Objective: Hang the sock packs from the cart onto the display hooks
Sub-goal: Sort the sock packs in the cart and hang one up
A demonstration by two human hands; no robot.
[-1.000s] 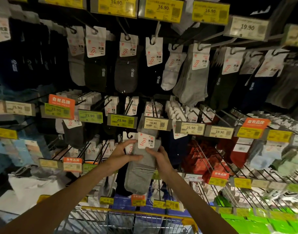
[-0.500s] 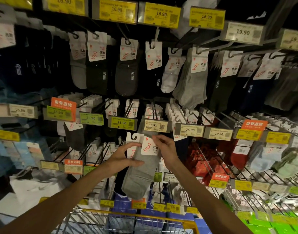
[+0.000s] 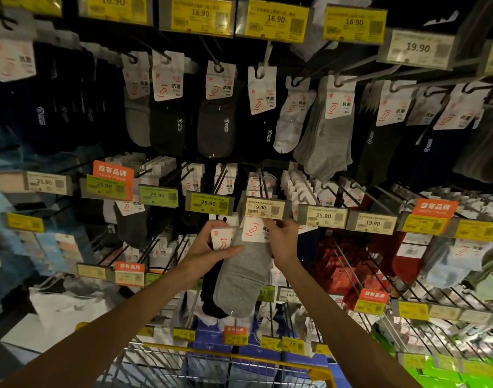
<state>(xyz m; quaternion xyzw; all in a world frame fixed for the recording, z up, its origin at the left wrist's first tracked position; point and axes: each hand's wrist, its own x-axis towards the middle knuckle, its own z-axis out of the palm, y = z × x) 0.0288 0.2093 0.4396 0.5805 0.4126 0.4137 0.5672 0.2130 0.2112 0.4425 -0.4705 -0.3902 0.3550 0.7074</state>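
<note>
Dark store shelving fills your view, with rows of sock packs hanging from display hooks (image 3: pixel 365 75) behind yellow and green price labels. Your right hand (image 3: pixel 281 239) pinches the white header card (image 3: pixel 253 231) of a grey sock pack (image 3: pixel 245 278), thumb and fingers closed on the card's right edge. The card sits just beneath the 19.90 price tag (image 3: pixel 264 209), its top meeting the tag's lower edge; whether it is on a hook cannot be told. Your left hand (image 3: pixel 209 250) grips a second white card (image 3: pixel 221 242) just beside the first, fingers curled over its top, thumb lying across the grey sock. A dark sock (image 3: pixel 209 303) hangs behind the grey one. Below your forearms stands the yellow-rimmed cart (image 3: pixel 239 357).
</note>
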